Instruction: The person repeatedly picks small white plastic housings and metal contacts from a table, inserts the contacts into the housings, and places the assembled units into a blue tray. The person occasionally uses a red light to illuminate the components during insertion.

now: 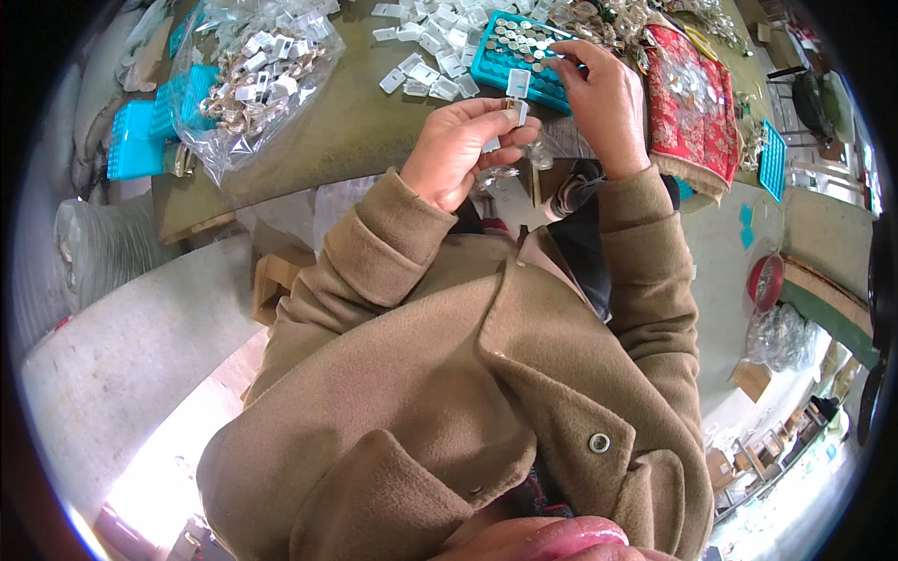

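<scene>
My left hand (468, 140) is closed around a small white plastic case (517, 86) with its lid flipped up. A thin, shiny bundle (500, 174) hangs below those fingers; what it is I cannot make out. To the right, my right hand (601, 93) reaches over a teal tray (484, 64) that has rows of round pockets. Many pockets hold silvery round discs (524, 37) that look like button cells. Thumb and fingertips of the right hand are pinched together at the tray's right side, and whatever is between them is hidden.
Loose white cases (440, 37) lie behind and left of the tray. A clear bag (271, 84) of white cases and coppery coils sits left, beside teal trays (140, 136). On the right, a red floral cloth (697, 140) bears discs. The table's edge (309, 186) runs in front of me.
</scene>
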The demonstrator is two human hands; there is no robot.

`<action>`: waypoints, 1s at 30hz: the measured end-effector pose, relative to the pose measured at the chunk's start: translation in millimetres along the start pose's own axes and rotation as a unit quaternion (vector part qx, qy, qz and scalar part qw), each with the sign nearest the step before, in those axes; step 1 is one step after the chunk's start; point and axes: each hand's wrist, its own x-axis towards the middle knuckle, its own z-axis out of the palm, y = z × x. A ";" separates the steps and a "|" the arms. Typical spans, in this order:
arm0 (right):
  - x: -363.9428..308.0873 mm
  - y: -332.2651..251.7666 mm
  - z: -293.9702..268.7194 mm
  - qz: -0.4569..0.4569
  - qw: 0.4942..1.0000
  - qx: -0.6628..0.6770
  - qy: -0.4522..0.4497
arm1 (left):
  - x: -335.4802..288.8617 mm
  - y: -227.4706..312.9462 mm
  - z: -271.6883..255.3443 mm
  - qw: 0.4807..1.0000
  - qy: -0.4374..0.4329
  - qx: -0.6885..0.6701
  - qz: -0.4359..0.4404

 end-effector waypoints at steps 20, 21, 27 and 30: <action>-7.6 -24.4 -28.3 0.012 0.983 0.158 -0.097 | 3.5 11.6 -4.9 1.000 -0.015 -0.017 0.012; -12.8 -29.3 -26.9 0.009 0.978 0.186 -0.099 | 3.6 10.3 -4.1 1.000 -0.018 -0.019 0.014; -28.8 -42.4 -19.8 -0.100 0.990 0.083 -0.049 | 2.2 5.1 0.2 0.999 -0.012 0.018 0.024; -31.0 -42.0 -18.8 -0.105 0.990 0.084 -0.053 | 1.1 3.3 -1.1 0.998 -0.011 0.041 0.036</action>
